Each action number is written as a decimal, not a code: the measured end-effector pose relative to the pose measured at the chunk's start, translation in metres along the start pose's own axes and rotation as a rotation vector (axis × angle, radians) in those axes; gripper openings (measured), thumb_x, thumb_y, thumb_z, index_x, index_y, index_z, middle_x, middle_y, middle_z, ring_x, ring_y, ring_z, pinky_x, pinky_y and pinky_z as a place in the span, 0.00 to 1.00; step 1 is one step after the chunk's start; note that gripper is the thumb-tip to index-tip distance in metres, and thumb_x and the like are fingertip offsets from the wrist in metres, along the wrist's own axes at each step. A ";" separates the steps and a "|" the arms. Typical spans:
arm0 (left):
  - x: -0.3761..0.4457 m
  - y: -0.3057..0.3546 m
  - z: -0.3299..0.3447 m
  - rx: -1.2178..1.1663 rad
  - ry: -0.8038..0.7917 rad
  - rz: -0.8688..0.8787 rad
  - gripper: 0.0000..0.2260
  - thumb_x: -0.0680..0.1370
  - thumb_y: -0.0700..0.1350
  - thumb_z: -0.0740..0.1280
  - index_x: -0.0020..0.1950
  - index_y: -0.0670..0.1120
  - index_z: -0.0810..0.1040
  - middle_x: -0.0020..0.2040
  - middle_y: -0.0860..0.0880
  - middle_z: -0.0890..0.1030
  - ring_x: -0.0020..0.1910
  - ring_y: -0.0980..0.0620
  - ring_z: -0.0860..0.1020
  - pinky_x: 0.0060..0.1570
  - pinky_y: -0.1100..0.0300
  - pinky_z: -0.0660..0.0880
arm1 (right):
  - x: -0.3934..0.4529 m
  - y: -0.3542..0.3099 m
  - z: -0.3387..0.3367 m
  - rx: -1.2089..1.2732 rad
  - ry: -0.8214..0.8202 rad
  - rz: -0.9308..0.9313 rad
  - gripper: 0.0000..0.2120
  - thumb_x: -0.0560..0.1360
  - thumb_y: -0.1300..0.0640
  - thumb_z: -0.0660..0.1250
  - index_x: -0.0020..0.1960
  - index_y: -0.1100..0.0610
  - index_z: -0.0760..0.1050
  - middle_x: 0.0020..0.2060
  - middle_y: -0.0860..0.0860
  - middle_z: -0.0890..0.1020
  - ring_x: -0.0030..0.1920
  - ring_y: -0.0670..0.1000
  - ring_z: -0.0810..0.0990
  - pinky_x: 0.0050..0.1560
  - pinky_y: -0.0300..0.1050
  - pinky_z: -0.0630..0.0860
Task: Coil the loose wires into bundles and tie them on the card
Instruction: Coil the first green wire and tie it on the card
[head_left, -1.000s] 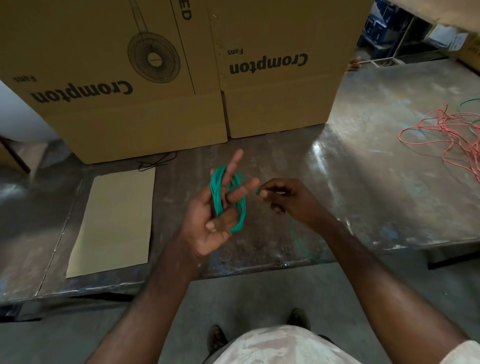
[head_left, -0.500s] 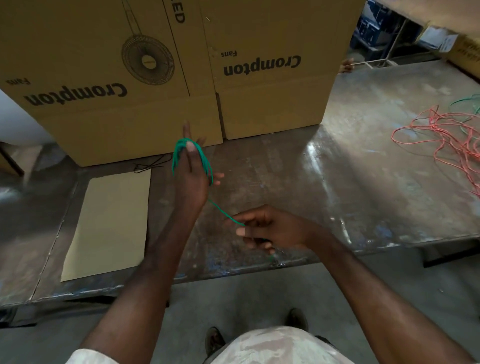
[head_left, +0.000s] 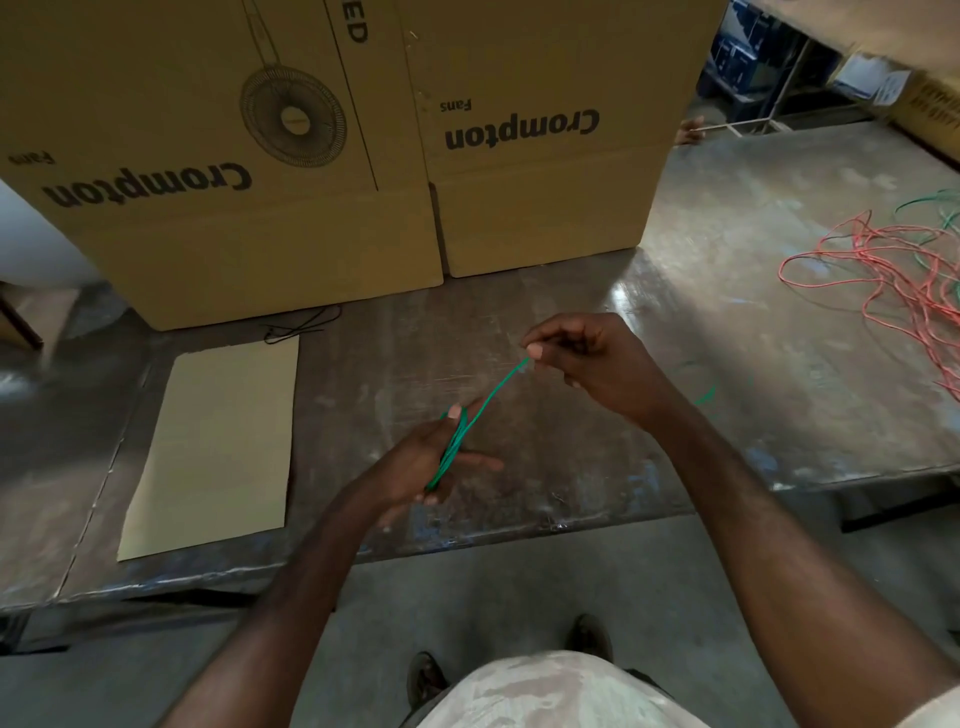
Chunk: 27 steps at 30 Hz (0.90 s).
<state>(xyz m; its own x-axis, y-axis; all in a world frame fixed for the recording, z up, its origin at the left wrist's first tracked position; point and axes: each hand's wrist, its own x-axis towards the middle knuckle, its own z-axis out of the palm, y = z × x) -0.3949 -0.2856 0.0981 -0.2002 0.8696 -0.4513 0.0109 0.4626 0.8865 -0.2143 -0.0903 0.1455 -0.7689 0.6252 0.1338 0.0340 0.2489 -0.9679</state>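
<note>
A green wire (head_left: 485, 402) is wound in loops round my left hand (head_left: 426, 465), which holds the coil above the metal table near its front edge. My right hand (head_left: 587, 364) pinches the free strand of that wire up and to the right, so the strand runs taut between the two hands. A short blurred green tail (head_left: 706, 397) shows just right of my right wrist. The tan card (head_left: 218, 441) lies flat on the table to the left of my hands. A loose tangle of orange wires (head_left: 883, 280) with some green ones lies at the far right.
Two big cardboard fan boxes (head_left: 291, 156) stand along the back of the metal table (head_left: 727, 322). A thin black tie (head_left: 301, 327) lies just behind the card. Shelving and boxes are at the top right. My shoes show on the grey floor below.
My left hand with the coil dropped from up by the boxes to near the front edge. My right hand rose from the table edge up to the right, pulling the strand.
</note>
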 end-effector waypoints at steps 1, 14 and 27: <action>-0.004 0.000 0.000 -0.081 -0.066 -0.020 0.26 0.87 0.64 0.47 0.81 0.55 0.66 0.59 0.40 0.87 0.17 0.57 0.60 0.18 0.65 0.53 | 0.002 0.002 0.000 -0.006 0.013 -0.011 0.06 0.79 0.63 0.73 0.55 0.63 0.85 0.37 0.55 0.86 0.32 0.43 0.78 0.32 0.36 0.71; -0.019 0.028 -0.002 -1.143 -0.667 0.330 0.26 0.89 0.57 0.40 0.87 0.52 0.53 0.63 0.34 0.84 0.18 0.56 0.63 0.20 0.67 0.59 | -0.015 0.044 0.056 0.102 -0.006 0.061 0.04 0.82 0.62 0.70 0.52 0.63 0.81 0.34 0.51 0.79 0.30 0.46 0.74 0.31 0.41 0.71; -0.002 0.091 -0.026 -0.282 0.430 0.570 0.23 0.89 0.60 0.43 0.85 0.65 0.53 0.75 0.47 0.77 0.40 0.39 0.88 0.40 0.52 0.87 | -0.060 0.022 0.085 0.204 -0.249 0.237 0.05 0.81 0.62 0.72 0.53 0.64 0.84 0.34 0.54 0.82 0.25 0.47 0.69 0.25 0.39 0.66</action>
<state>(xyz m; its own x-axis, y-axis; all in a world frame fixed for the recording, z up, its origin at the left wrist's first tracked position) -0.4191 -0.2494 0.1826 -0.6023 0.7904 0.1120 -0.0117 -0.1490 0.9888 -0.2214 -0.1848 0.0978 -0.8872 0.4428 -0.1295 0.1205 -0.0487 -0.9915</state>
